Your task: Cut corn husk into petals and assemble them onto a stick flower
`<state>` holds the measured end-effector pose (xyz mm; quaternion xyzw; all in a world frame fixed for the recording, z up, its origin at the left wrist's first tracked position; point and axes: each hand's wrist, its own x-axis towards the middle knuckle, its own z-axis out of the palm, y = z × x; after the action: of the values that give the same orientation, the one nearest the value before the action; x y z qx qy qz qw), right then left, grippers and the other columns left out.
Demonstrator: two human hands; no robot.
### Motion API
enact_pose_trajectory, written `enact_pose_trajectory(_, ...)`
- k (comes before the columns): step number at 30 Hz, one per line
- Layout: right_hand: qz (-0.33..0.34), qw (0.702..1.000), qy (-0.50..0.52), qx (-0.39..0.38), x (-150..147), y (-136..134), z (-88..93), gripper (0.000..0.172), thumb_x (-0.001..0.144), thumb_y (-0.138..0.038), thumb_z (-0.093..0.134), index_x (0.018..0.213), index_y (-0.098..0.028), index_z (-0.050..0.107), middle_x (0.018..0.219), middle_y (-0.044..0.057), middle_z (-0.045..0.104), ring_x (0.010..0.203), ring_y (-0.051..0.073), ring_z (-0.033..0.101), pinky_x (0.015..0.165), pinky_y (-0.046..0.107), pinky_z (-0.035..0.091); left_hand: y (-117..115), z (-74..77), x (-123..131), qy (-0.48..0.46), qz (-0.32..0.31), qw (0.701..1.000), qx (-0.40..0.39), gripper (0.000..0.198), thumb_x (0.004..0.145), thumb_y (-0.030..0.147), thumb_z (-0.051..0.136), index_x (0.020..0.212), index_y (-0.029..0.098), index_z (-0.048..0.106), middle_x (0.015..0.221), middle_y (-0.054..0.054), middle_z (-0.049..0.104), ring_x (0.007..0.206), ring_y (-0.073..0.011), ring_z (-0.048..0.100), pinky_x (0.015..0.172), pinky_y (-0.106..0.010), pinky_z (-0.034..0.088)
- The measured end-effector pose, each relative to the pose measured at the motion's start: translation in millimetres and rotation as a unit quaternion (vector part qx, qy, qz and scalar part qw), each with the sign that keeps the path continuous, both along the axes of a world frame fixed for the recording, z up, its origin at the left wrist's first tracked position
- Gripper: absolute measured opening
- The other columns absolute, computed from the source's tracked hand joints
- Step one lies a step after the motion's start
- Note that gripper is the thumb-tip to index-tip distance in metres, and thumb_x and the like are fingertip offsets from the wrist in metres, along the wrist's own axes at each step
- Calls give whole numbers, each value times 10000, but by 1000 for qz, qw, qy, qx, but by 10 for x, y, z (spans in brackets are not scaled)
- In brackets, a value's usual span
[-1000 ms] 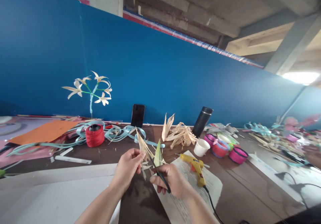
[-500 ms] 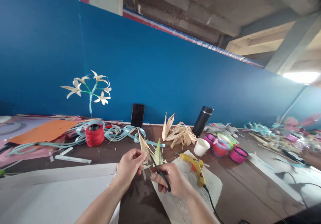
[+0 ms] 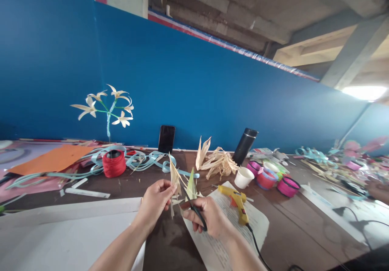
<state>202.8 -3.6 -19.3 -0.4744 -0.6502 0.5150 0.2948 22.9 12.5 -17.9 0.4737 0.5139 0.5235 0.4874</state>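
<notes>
Pinch grip on the left: left hand (image 3: 157, 200) has the pale husk strip (image 3: 174, 177) between thumb and fingertips, tip pointing up and far. Right hand (image 3: 211, 218) is closed around the handles of the black scissors (image 3: 199, 216), blades angled far-left, right beside the husk. Can't tell if the blades are apart or touching it; too small.

Location: husk is up off the table (image 3: 288, 226), near-centre, left of the greenish husk piece (image 3: 191, 188) and nearer than the dry husk pile (image 3: 221, 163). Glue gun (image 3: 240, 206) lies to the right, on the printed sheet (image 3: 219, 246).

Handling, my read: next to no weight, so load isn't the issue. Thin, papery, probably stiff along its length and weak across it; expect splits along the grain. Dry surface, shouldn't slip much, but a hard squeeze would likely crease it. Loose shreds hang below the pinch, easy to snag.

Where to hold: low on the broad part, flat between thumb and index, as now. I'd avoid the thin tip; looks like it'd bend or tear. Keep fingertips clear of the blade line, the gap there looks small. Scissors: rigid, heavier than the husk, hold by the handles only.
</notes>
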Motion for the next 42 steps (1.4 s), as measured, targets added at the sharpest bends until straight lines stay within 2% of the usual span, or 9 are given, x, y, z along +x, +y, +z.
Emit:
enact_pose_trajectory(10,27,1000,5,3,41,-6,29,403,732,-427,621,984,-113,644,483,-15,530,381,68,445,376,173,327,13,69,-29,-13,-14,1000,-1,354,624,505,617,720,166,593,461,78,435,376,-54,350,364,-170,281)
enact_pose_trajectory(17,32,998,49,-9,9,-36,135,398,696,-394,669,961,-98,647,523,-3,534,439,88,487,406,186,375,-7,103,-37,-18,-77,997,-10,336,622,487,635,689,162,580,512,68,445,380,-40,319,359,-165,259)
enact_pose_trajectory(21,38,998,42,-9,21,-43,181,386,702,-394,664,951,-100,644,485,-17,516,405,74,444,397,184,354,-3,100,-57,-56,-107,993,-16,303,633,445,649,687,160,557,547,63,437,399,-29,293,350,-149,237)
enact_pose_trajectory(26,44,999,26,-1,35,-56,220,320,718,-409,638,786,-96,637,467,-20,506,393,65,425,389,180,331,4,95,-89,-81,-132,987,-35,277,664,410,645,690,153,543,514,72,397,399,-17,253,351,-136,208)
enact_pose_trajectory(33,38,999,20,-13,19,-82,331,311,697,-404,654,713,-97,608,437,-26,500,376,69,439,381,178,333,0,135,-109,-114,-139,982,-63,278,655,393,668,689,147,544,480,85,360,400,-13,237,353,-130,183)
enact_pose_trajectory(38,35,999,23,-21,25,-82,332,305,695,-372,662,813,-92,640,424,-34,488,377,74,444,377,174,333,-5,126,-116,-114,-139,982,-64,293,668,412,655,649,145,536,460,89,343,385,-9,231,350,-133,172)
enact_pose_trajectory(42,43,999,24,-18,25,-77,301,336,701,-383,658,864,-90,644,435,-33,493,373,67,430,381,176,340,6,85,-118,-82,-113,989,-48,307,668,442,644,694,147,565,475,83,371,373,-10,244,346,-142,178)
